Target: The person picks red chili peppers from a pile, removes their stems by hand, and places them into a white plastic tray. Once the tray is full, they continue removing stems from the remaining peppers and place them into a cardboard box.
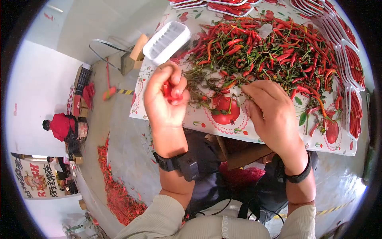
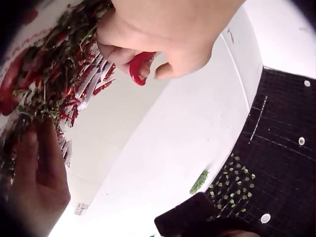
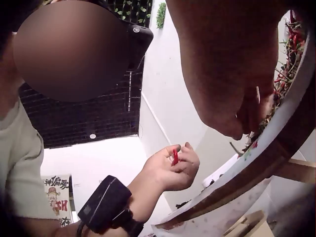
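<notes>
Chillies [image 1: 168, 92], seemingly mid-sorting — in curled grip of left hand [image 1: 165, 101]; cannot tell grip of right hand [image 1: 273, 113]; next, probably pluck more.

Past the left edge of your table [image 1: 199, 116], you have a broom [image 1: 108, 94] beside striped tape [image 1: 125, 92] — and farther off, a person in red [image 1: 59, 127] and a printed banner [image 1: 36, 181]. Below the table's near edge you've a carton [image 1: 251, 156]; leaves [image 2: 234, 185] dot a dark panel [image 2: 286, 116].
</notes>
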A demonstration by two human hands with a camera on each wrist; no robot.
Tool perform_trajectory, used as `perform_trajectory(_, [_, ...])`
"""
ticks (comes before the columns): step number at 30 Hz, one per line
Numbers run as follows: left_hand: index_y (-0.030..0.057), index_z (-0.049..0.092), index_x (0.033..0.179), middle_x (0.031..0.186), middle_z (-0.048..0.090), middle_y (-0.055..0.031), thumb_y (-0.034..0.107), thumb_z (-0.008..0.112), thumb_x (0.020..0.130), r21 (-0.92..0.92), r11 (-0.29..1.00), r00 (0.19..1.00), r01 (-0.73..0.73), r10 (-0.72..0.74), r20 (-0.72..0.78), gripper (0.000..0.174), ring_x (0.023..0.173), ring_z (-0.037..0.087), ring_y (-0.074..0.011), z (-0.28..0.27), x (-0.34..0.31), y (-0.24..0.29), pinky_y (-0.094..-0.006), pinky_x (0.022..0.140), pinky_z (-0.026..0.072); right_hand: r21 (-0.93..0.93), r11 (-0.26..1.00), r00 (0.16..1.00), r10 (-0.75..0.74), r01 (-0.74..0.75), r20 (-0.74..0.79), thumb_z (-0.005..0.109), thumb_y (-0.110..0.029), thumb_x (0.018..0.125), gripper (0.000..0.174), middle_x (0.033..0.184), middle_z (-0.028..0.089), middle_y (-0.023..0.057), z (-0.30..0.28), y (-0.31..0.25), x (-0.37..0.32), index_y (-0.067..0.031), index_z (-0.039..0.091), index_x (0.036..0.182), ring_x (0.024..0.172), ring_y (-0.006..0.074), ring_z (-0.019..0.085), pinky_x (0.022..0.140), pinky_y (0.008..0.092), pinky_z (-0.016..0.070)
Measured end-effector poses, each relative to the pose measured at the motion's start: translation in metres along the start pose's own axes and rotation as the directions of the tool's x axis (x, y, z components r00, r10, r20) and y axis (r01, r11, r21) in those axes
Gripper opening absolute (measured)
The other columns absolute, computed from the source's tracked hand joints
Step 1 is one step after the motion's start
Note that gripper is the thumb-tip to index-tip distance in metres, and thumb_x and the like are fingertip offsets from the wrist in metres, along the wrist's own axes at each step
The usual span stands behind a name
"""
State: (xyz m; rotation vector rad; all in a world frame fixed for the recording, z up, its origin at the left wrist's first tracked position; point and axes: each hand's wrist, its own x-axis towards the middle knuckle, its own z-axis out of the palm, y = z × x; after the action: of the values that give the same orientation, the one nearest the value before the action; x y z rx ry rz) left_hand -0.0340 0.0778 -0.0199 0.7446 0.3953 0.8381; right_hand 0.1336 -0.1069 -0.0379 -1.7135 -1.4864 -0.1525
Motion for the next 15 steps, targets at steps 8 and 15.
perform_trajectory(8, [0.0005, 0.074, 0.091, 0.066, 0.058, 0.0033, 0.006, 0.077, 0.080, 0.986, 0.161, 0.999, -0.051, 0.026, 0.048, 0.012, 0.062, 0.046, 0.0002, 0.014, -0.023, 0.009, -0.0218, 0.053, 0.0334, -0.007, 0.998, 0.996, 0.056, -0.057, -0.068, 0.070, 0.001, 0.085, 0.023, 0.106, 0.069, 0.0161, -0.015, 0.003, 0.001, -0.0018, 0.073, 0.108, 0.098, 0.0344, 0.068, 0.086, 0.0405, 0.0541])
perform_trajectory(15, [-0.0021, 0.072, 0.092, 0.058, 0.048, 0.0005, 0.005, 0.078, 0.079, 0.976, -0.187, 0.990, -0.112, 0.059, 0.125, 0.016, 0.055, 0.041, -0.0070, 0.019, -0.021, -0.004, -0.0281, 0.051, 0.0314, 0.033, 0.997, 0.995, 0.078, -0.076, -0.067, 0.070, 0.002, 0.085, 0.022, 0.104, 0.070, 0.0160, -0.022, 0.003, 0.002, -0.0015, 0.073, 0.107, 0.096, 0.0340, 0.068, 0.085, 0.0391, 0.0545])
